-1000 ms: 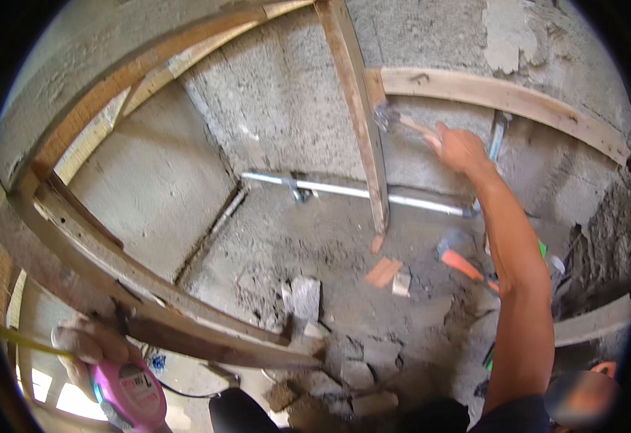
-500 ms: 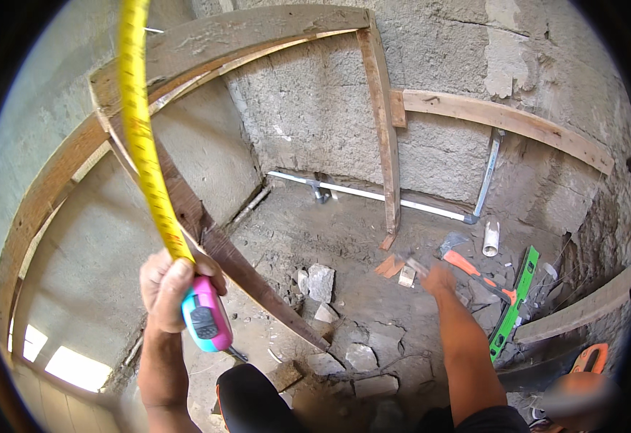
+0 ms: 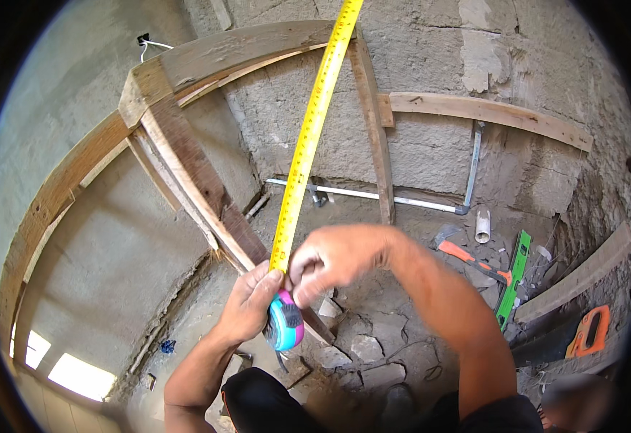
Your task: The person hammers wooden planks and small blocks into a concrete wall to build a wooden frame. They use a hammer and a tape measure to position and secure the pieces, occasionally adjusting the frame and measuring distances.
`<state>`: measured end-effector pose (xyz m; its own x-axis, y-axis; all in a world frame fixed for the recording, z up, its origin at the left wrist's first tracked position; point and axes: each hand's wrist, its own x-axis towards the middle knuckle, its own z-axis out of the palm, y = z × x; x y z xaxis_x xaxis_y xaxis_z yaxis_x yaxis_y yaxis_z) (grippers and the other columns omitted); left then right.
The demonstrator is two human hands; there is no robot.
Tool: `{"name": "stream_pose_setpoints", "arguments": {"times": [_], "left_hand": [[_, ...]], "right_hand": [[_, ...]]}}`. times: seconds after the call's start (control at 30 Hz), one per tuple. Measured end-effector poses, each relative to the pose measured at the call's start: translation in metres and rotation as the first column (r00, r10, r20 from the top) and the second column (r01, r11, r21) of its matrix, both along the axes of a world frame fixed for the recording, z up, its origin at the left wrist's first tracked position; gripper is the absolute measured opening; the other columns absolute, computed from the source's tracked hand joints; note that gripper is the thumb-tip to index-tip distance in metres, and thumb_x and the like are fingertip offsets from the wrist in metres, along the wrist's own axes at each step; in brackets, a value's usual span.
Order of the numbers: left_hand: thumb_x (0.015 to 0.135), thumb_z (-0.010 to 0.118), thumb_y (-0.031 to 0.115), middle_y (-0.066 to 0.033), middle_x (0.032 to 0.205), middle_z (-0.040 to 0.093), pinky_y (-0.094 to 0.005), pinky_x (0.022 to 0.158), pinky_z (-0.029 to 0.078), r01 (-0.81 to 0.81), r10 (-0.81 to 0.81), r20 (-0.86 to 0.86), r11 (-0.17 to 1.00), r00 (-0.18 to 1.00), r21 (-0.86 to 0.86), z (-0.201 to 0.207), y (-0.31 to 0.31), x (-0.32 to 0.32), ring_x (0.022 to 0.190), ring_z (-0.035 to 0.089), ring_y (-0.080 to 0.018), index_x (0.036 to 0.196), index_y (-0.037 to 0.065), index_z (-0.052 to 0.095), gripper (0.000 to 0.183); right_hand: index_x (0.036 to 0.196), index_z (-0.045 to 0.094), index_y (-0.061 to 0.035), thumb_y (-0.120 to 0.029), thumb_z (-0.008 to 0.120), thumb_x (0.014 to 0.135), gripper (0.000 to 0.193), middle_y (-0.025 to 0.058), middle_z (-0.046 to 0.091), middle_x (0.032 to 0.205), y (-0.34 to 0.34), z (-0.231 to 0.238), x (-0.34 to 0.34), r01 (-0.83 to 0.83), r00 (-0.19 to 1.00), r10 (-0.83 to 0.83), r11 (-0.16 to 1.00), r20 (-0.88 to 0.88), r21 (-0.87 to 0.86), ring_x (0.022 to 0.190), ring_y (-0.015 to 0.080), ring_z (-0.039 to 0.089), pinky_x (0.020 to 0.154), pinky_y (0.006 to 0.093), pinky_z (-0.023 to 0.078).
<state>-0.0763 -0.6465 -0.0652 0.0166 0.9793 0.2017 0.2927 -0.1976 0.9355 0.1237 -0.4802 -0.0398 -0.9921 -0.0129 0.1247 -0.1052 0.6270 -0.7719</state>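
Observation:
My left hand (image 3: 247,307) is closed around a turquoise and pink tape measure (image 3: 283,328), thumb pressed near the mouth of the case. From there the yellow tape blade (image 3: 309,144) runs up past the top of the view, in front of the wooden frame. Just right of the case is my right hand (image 3: 344,252), fingers curled and close to the base of the blade. What those fingers hold, if anything, is hidden. Behind the tape measure, a slanting wooden post (image 3: 203,173) of the frame reaches down to the ground.
A top beam (image 3: 250,54) crosses the back, joined to an upright post (image 3: 373,137). A white pipe (image 3: 358,192) runs along the wall's foot. At right lie an orange-handled hammer (image 3: 467,258), a green spirit level (image 3: 515,281) and a handsaw (image 3: 588,333). Broken stones (image 3: 367,348) litter the ground.
The tape measure in my left hand has moved right, its blade now slanting to the upper right. My right hand has come from low near the wood scraps up to the tape.

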Motion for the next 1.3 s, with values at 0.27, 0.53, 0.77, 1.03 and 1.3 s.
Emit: {"name": "stream_pose_setpoints", "arguments": {"times": [0.27, 0.53, 0.77, 1.03, 1.3], "left_hand": [[0.114, 0.05, 0.03, 0.002, 0.09, 0.06, -0.0268, 0.077, 0.045, 0.011, -0.02, -0.132, 0.998, 0.991, -0.068, 0.01, -0.007, -0.03, 0.084, 0.053, -0.0067, 0.102, 0.004, 0.067, 0.033], [0.111, 0.055, 0.035, -0.0001, 0.086, 0.063, -0.0315, 0.076, 0.05, -0.139, 0.092, -0.343, 0.984, 0.935, -0.114, 0.021, -0.057, -0.073, 0.083, 0.061, -0.0111, 0.115, 0.002, 0.066, 0.035], [0.112, 0.053, 0.032, -0.0035, 0.077, 0.068, -0.0314, 0.069, 0.049, -0.341, 0.15, -0.551, 0.902, 0.821, -0.263, 0.056, -0.138, -0.08, 0.073, 0.059, -0.0106, 0.114, 0.0, 0.074, 0.039], [0.114, 0.05, 0.03, -0.0039, 0.072, 0.067, -0.0317, 0.062, 0.047, -0.374, 0.164, -0.666, 0.909, 0.728, -0.185, 0.086, -0.146, -0.056, 0.066, 0.055, -0.0108, 0.111, -0.001, 0.076, 0.04], [0.114, 0.051, 0.032, -0.0047, 0.073, 0.065, -0.0329, 0.064, 0.048, -0.37, 0.15, -0.69, 0.911, 0.708, -0.181, 0.094, -0.13, -0.044, 0.068, 0.057, -0.0115, 0.11, -0.002, 0.076, 0.042]], "right_hand": [[0.097, 0.073, -0.0007, -0.048, 0.065, 0.106, 0.049, 0.0023, 0.067, 0.077, -0.025, -0.022, -0.053, 0.3, 0.857, -0.45, 0.832, -0.252, -0.467, 0.062, 0.0102, 0.064, 0.056, 0.0266, 0.052], [0.095, 0.062, -0.0058, -0.037, 0.069, 0.105, 0.034, 0.0009, 0.059, 0.068, 0.02, -0.035, -0.07, 0.25, 0.735, -0.645, 0.542, -0.207, -0.802, 0.056, 0.0121, 0.059, 0.051, 0.0294, 0.051], [0.092, 0.062, -0.0107, -0.039, 0.075, 0.1, 0.032, -0.0037, 0.057, 0.069, 0.072, -0.045, -0.084, 0.133, 0.605, -0.764, 0.377, -0.226, -0.917, 0.053, 0.0089, 0.055, 0.048, 0.0279, 0.05], [0.09, 0.058, -0.0139, -0.041, 0.075, 0.1, 0.033, -0.0048, 0.053, 0.067, 0.087, -0.039, -0.079, -0.011, 0.587, -0.771, 0.296, -0.246, -0.955, 0.054, 0.0087, 0.051, 0.051, 0.0286, 0.047], [0.093, 0.06, -0.0131, -0.037, 0.07, 0.104, 0.028, -0.0073, 0.052, 0.068, 0.097, -0.038, -0.075, -0.077, 0.565, -0.783, 0.264, -0.26, -0.962, 0.054, 0.0043, 0.051, 0.046, 0.0235, 0.047]]}}
